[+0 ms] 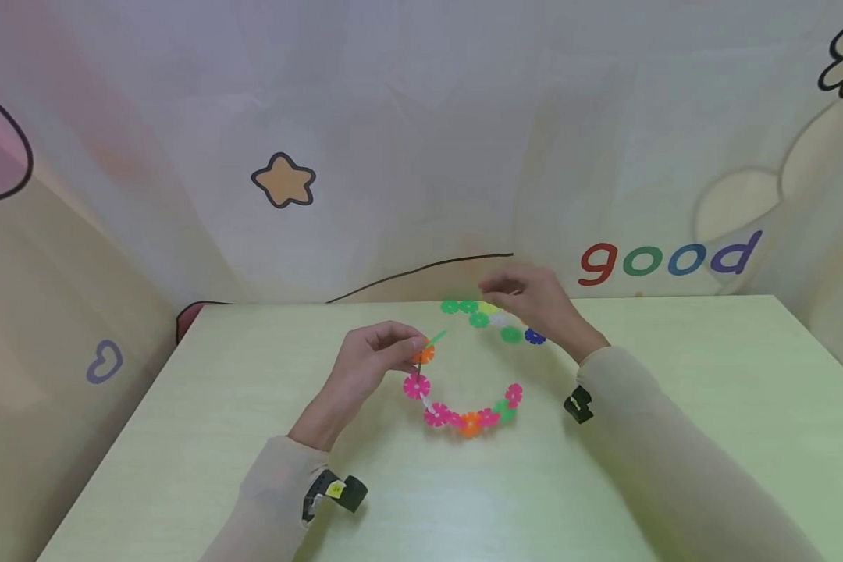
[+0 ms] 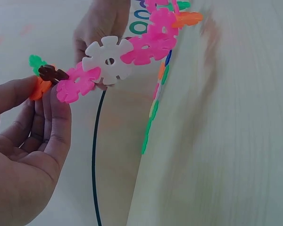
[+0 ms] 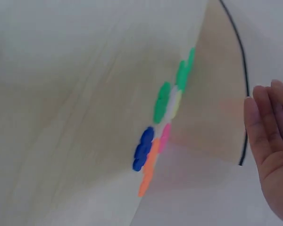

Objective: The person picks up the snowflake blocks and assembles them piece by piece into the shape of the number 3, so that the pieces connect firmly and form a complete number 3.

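Note:
My left hand [image 1: 414, 347] pinches the upper end of a curved chain of snowflake discs [image 1: 464, 417], at an orange disc [image 1: 424, 355] with a green piece beside it. The chain hangs down onto the table in pink, white, orange and green. In the left wrist view, the left hand [image 2: 40, 89] holds that orange disc [image 2: 37, 88], and the pink and white chain [image 2: 108, 59] runs up to the right. My right hand [image 1: 513, 293] hovers, blurred, over a pile of loose discs [image 1: 479, 319]. In the right wrist view, the right hand [image 3: 269, 132] has straight fingers and holds nothing, right of the loose discs [image 3: 161, 103].
The pale green table [image 1: 253, 406] stands against cartoon-printed walls with "good" [image 1: 667, 259] lettered at the back right. A black wrist strap sits on each sleeve [image 1: 344, 492], [image 1: 578, 404]. A blue loose disc [image 1: 534, 336] lies by the right wrist.

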`<state>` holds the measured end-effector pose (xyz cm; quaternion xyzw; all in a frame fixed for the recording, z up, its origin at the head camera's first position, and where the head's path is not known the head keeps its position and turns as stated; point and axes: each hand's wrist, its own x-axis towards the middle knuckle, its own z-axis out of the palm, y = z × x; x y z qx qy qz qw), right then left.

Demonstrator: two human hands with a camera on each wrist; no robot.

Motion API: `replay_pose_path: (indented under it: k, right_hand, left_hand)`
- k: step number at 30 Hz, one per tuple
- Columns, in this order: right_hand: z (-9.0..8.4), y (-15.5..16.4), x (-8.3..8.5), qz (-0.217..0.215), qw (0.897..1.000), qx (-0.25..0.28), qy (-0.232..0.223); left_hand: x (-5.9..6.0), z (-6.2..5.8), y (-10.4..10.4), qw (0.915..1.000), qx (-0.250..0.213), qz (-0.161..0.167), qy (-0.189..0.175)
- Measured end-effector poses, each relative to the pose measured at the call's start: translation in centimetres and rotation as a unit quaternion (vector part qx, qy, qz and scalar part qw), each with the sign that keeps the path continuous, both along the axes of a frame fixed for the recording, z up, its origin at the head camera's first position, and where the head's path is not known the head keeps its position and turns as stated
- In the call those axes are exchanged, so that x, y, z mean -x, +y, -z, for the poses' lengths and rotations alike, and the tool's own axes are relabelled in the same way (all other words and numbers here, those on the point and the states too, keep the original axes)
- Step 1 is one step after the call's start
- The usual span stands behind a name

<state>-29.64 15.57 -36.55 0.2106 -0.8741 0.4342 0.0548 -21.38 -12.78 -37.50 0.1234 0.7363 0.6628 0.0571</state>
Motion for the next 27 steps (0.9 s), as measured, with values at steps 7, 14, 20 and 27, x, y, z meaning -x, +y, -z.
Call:
replay_pose_path:
  k: [7,14,20,27]
  right_hand:
    - [1.8,-0.3,2.7,-0.023,0.996,-0.075,-0.041]
    - [3.4,-0.7,4.2,-0.055,0.988,-0.139,-0.038]
    - [3.7,-0.9,4.5,-0.055,0.981,-0.180,-0.042]
    - [3.5,-1.3,4.6,-0.053,0.975,-0.209,-0.054]
  left_hand:
    - [0.0,0.1,0.0,1.0000,-0.008,0.001,0.001]
    - [0.0,0.3,-0.1,1.0000,-0.008,-0.001,0.000]
    - [-0.1,0.3,-0.1,1.0000,-0.006,-0.001,0.001]
    - [-0.1,0.3,-0.2,1.0000,-0.005,-0.003,0.000]
